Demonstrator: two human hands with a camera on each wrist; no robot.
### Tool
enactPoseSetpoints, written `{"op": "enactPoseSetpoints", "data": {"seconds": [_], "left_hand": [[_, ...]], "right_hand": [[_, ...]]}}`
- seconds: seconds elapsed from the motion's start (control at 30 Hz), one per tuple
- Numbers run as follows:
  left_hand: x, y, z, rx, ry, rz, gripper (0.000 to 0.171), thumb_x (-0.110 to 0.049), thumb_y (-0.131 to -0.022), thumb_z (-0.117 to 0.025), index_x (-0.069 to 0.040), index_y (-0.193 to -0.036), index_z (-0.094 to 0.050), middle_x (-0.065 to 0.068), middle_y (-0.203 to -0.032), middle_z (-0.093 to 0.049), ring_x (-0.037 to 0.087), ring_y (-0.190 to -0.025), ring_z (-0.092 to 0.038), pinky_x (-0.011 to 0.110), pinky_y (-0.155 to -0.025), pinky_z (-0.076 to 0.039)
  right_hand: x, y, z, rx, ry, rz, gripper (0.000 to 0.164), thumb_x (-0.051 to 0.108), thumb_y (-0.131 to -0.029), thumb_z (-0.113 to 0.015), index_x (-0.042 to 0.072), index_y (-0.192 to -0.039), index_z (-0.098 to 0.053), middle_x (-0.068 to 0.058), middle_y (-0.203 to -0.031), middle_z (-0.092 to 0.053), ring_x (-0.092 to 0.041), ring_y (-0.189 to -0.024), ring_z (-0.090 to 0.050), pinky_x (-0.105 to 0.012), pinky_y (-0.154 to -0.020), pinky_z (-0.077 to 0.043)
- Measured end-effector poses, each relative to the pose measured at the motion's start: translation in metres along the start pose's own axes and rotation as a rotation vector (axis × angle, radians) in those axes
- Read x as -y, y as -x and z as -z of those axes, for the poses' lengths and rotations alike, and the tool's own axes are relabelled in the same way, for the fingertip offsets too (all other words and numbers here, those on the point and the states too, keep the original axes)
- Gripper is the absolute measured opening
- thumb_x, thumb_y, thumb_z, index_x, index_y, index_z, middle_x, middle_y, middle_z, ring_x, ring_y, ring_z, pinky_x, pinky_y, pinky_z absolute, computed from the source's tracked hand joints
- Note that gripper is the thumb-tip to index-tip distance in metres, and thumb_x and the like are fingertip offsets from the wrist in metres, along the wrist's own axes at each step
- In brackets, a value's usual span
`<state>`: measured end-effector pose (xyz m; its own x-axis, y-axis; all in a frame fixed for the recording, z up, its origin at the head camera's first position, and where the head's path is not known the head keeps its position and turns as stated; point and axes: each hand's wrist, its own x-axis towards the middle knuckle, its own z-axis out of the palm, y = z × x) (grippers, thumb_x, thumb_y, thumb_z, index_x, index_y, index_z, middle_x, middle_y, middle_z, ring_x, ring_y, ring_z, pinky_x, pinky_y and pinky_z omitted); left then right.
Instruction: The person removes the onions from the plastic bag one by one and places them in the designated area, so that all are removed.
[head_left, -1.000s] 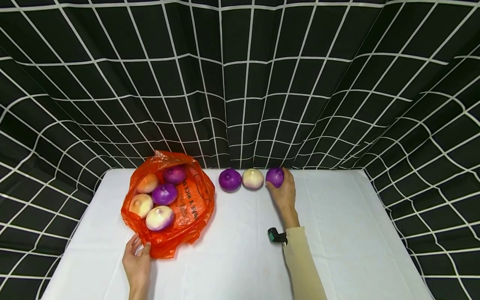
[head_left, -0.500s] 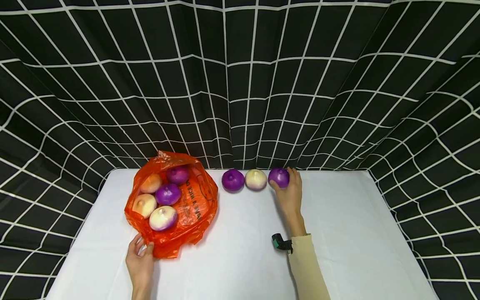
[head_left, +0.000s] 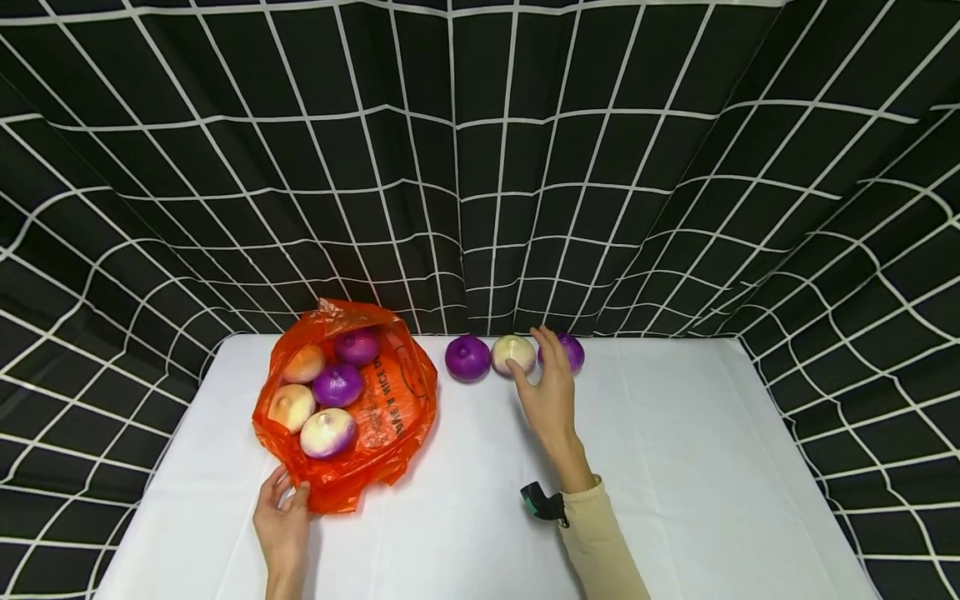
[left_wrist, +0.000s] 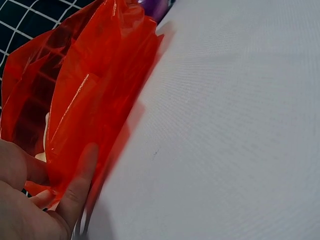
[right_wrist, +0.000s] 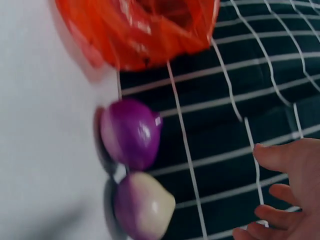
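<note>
At lower left the left hand [head_left: 281,521] pinches the edge of the bag [head_left: 422,408], five onions [head_left: 337,385] inside; right of centre the right hand [head_left: 551,402], fingers spread, holds nothing beside a row [head_left: 509,348] of three. I'd say unloading is underway; next calls for reaching bagward.
</note>
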<state>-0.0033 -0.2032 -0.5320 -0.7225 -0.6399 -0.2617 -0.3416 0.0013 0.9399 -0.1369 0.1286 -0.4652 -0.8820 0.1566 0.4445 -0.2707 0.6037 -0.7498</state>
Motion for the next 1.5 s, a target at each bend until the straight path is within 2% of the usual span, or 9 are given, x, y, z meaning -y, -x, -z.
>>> {"op": "enactPoseSetpoints", "data": {"seconds": [0.37, 0.57, 0.7, 0.87, 1.1, 1.33, 1.5], "left_hand": [[0.004, 0.000, -0.001, 0.001, 0.014, -0.016, 0.050, 0.006, -0.094, -0.053, 0.003, -0.143, -0.041, 0.018, -0.124, -0.050, -0.006, -0.064, -0.057, 0.017, -0.047, -0.049], [0.002, -0.001, 0.001, -0.012, 0.014, -0.022, 0.050, 0.007, -0.093, -0.053, 0.003, -0.142, -0.042, 0.018, -0.125, -0.049, -0.007, -0.063, -0.056, 0.017, -0.046, -0.049], [0.001, -0.002, 0.002, -0.020, 0.011, -0.025, 0.050, 0.007, -0.093, -0.053, 0.003, -0.142, -0.043, 0.017, -0.125, -0.049, -0.007, -0.063, -0.055, 0.016, -0.046, -0.047], [0.000, -0.002, 0.000, -0.034, 0.008, -0.045, 0.050, 0.009, -0.091, -0.055, 0.004, -0.140, -0.045, 0.021, -0.126, -0.050, -0.008, -0.063, -0.055, 0.012, -0.049, -0.045], [-0.001, -0.001, -0.003, -0.030, 0.010, -0.039, 0.049, 0.010, -0.091, -0.054, 0.005, -0.140, -0.045, 0.022, -0.125, -0.050, -0.009, -0.065, -0.055, 0.009, -0.054, -0.046], [-0.002, 0.000, -0.002, -0.015, -0.001, -0.036, 0.050, 0.008, -0.092, -0.055, 0.004, -0.141, -0.045, 0.024, -0.128, -0.049, -0.010, -0.065, -0.054, 0.010, -0.053, -0.045], [-0.001, 0.001, -0.002, -0.013, 0.002, -0.031, 0.050, 0.007, -0.092, -0.056, 0.004, -0.140, -0.045, 0.014, -0.119, -0.054, -0.008, -0.066, -0.055, 0.011, -0.052, -0.046]], "right_hand": [[0.031, 0.022, -0.035, 0.132, -0.065, 0.092, 0.059, 0.020, -0.083, -0.079, 0.001, -0.133, -0.056, -0.014, -0.140, -0.053, -0.028, -0.131, -0.048, -0.040, -0.110, -0.039], [0.058, 0.038, -0.059, 0.315, -0.133, 0.121, 0.062, 0.025, -0.087, -0.075, 0.002, -0.139, -0.050, -0.011, -0.145, -0.047, -0.027, -0.127, -0.052, -0.038, -0.108, -0.042], [0.074, 0.050, -0.077, 0.400, -0.156, 0.162, 0.063, 0.026, -0.087, -0.075, 0.001, -0.139, -0.050, -0.013, -0.144, -0.047, -0.028, -0.129, -0.050, -0.038, -0.110, -0.040], [0.085, 0.059, -0.100, 0.467, -0.141, 0.186, 0.063, 0.027, -0.088, -0.075, 0.001, -0.140, -0.049, -0.012, -0.144, -0.047, -0.026, -0.130, -0.049, -0.035, -0.110, -0.039], [0.092, 0.068, -0.126, 0.525, -0.104, 0.199, 0.062, 0.029, -0.089, -0.073, 0.002, -0.140, -0.048, -0.011, -0.143, -0.048, -0.023, -0.131, -0.049, -0.030, -0.110, -0.038], [0.103, 0.073, -0.141, 0.599, -0.067, 0.112, 0.066, 0.032, -0.089, -0.073, 0.004, -0.143, -0.046, -0.010, -0.145, -0.047, -0.023, -0.132, -0.047, -0.032, -0.111, -0.037], [0.109, 0.081, -0.159, 0.626, 0.017, 0.114, 0.069, 0.036, -0.086, -0.076, 0.003, -0.140, -0.049, -0.011, -0.140, -0.051, -0.021, -0.127, -0.052, -0.030, -0.108, -0.041]]}}
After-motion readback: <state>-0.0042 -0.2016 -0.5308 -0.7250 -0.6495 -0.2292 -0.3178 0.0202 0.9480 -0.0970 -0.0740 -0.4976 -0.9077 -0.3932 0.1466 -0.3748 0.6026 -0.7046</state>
